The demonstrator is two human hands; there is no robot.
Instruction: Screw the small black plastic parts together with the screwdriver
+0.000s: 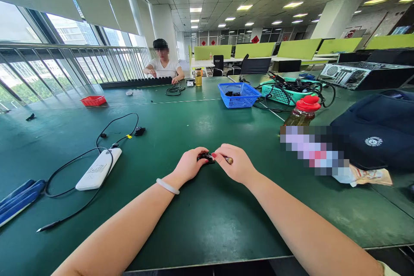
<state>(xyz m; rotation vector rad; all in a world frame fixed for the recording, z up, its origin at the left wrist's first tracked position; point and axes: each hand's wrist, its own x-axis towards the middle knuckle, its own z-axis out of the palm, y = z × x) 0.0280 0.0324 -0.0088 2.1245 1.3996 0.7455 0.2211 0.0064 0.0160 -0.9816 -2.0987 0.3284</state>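
Near the middle of the green table, my left hand has its fingers closed around a small black object, whose details are too small to make out. My right hand touches the right side of that object, its fingers pinched on a thin tool with a brownish, rounded end. Most of the tool is hidden by the fingers. Both hands are close together, with a white bracelet on the left wrist.
To the left lie a white power bank with black cable and blue gloves. Beyond are red, blue and teal baskets. A red-lidded bottle and dark bag stand right. A person sits opposite.
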